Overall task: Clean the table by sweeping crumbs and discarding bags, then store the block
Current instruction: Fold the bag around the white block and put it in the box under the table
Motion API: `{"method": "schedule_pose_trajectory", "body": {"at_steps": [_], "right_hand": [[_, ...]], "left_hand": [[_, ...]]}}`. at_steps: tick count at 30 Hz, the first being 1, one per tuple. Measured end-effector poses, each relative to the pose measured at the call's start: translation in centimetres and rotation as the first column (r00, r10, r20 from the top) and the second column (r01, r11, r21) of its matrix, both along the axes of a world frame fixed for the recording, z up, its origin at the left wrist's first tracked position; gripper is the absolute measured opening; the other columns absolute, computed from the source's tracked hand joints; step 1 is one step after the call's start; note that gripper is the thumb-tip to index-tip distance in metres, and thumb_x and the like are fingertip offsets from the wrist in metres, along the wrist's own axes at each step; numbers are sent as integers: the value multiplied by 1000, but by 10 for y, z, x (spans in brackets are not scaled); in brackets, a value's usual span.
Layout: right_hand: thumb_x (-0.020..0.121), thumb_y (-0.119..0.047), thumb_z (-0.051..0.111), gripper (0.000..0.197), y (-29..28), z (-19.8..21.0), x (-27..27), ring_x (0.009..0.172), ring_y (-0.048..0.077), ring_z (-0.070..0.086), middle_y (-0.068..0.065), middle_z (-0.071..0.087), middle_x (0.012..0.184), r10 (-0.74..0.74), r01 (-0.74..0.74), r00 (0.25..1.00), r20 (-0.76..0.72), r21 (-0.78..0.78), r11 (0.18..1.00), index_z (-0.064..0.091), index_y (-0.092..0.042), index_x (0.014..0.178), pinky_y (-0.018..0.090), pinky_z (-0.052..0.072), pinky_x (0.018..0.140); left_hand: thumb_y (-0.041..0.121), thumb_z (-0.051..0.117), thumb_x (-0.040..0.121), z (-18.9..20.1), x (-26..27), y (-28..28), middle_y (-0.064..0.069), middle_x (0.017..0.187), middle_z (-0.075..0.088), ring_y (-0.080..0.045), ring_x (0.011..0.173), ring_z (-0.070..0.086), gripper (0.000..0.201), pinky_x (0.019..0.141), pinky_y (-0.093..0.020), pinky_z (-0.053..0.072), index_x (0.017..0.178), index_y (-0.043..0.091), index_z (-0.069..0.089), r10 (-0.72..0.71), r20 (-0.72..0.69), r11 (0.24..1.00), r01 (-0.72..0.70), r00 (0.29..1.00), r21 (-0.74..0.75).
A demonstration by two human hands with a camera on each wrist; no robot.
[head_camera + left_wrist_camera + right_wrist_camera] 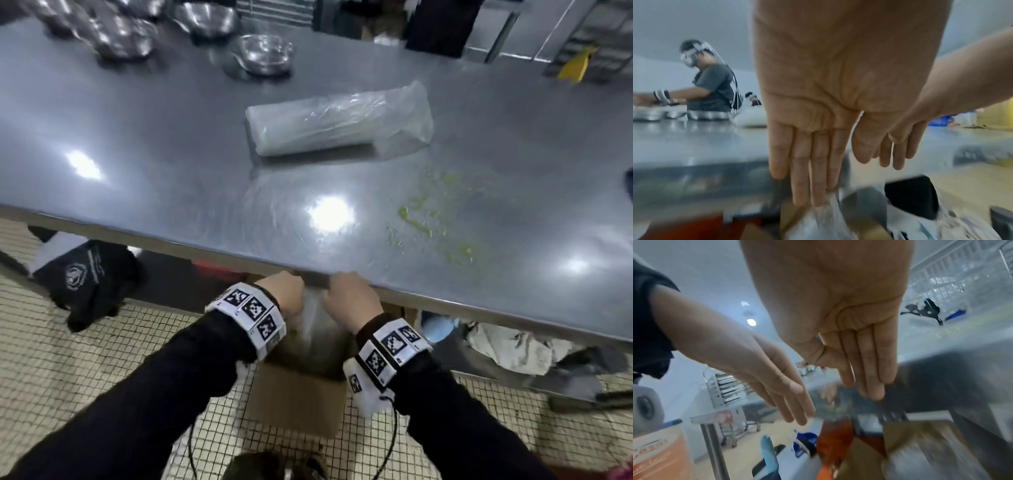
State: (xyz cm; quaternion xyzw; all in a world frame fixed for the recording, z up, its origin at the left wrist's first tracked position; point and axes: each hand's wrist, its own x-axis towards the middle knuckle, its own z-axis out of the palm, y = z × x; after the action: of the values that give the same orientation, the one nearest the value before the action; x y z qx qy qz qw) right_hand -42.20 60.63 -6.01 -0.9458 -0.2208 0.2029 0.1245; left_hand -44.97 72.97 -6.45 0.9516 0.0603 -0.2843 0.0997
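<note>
I have both hands down at the near edge of the steel table [171, 154], just below its lip and above the open cardboard box [298, 397] on the tiled floor. My left hand [282, 294] and right hand [352, 301] sit side by side, palms turned toward each other, wrists bent downward, forearms in black sleeves reaching forward from either side of the box. In the left wrist view my left hand's fingers [807, 170] are straight and pressed together, pointing down; the right wrist view shows my right hand's fingers [869, 366] the same way. Neither hand is curled round anything. A clear plastic bag [318, 325] hangs between them over the box; the left fingertips look to be at its top, though motion blur keeps me from telling whether they touch it.

The block [322, 126], wrapped in clear plastic, lies on the table well beyond the box, towards the far side. Greenish crumbs [431, 219] are scattered on the table to the right of the box, near the front edge. Steel bowls [263, 54] stand at the table's far end, beyond the block.
</note>
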Motion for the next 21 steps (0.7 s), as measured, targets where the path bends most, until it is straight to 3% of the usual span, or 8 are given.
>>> {"method": "schedule_pose_trajectory", "body": {"at_steps": [3,5,8,11,13,16,18,21], "right_hand": [[90,-14,43,17,10,37,13,94,35,61,18,64,100,24,-28,995,101,36,999,56,-6,83,30,41,68],[89,-13,43,15,17,52,23,89,34,59,19,62,95,27,-34,990,139,50,998,49,-6,76,29,36,66],[88,-10,43,24,30,61,40,75,30,47,11,50,77,-14,2,987,162,72,997,39,-7,64,29,33,63],[87,-9,44,32,48,63,59,71,30,43,4,38,61,-65,52,983,174,77,996,30,-10,58,28,30,57],[88,-9,44,28,60,60,75,72,29,43,5,43,66,-98,86,980,173,71,994,35,-8,62,29,32,61],[88,-10,42,11,83,52,105,78,29,47,16,59,93,-154,144,971,182,67,987,49,-4,81,29,33,66],[88,-10,41,17,99,46,127,90,32,55,16,62,106,-209,203,965,160,50,978,52,-2,98,28,35,69],[92,-15,39,27,122,39,161,106,32,56,16,59,116,-292,288,951,102,50,956,50,-1,113,30,38,75]], "left_hand": [[22,39,97,29,14,12,-19,121,61,-32,109,58,34,89,-36,45,114,0,59,30,120,999,-32,992,10],[23,37,97,40,24,20,-18,120,62,-32,107,59,36,88,-34,46,115,3,61,38,206,999,-43,978,19],[25,36,97,54,39,36,-14,122,62,-30,109,59,37,90,-36,47,120,7,59,66,340,997,-72,938,6],[22,36,96,57,62,59,-12,114,65,-29,102,61,34,87,-37,50,114,8,61,87,422,996,-90,903,-13],[20,36,95,56,81,76,-11,108,67,-29,96,62,32,81,-36,51,106,7,63,74,450,997,-79,890,-9],[19,35,94,55,113,103,-9,106,67,-28,94,62,31,76,-35,48,102,10,63,29,482,999,-38,876,8],[19,36,95,56,136,123,-7,109,67,-28,98,61,31,80,-38,50,106,11,63,5,491,1000,-7,871,3],[21,36,96,59,172,155,-10,112,66,-30,101,60,30,82,-38,50,108,10,61,9,521,999,20,853,-51]]}}
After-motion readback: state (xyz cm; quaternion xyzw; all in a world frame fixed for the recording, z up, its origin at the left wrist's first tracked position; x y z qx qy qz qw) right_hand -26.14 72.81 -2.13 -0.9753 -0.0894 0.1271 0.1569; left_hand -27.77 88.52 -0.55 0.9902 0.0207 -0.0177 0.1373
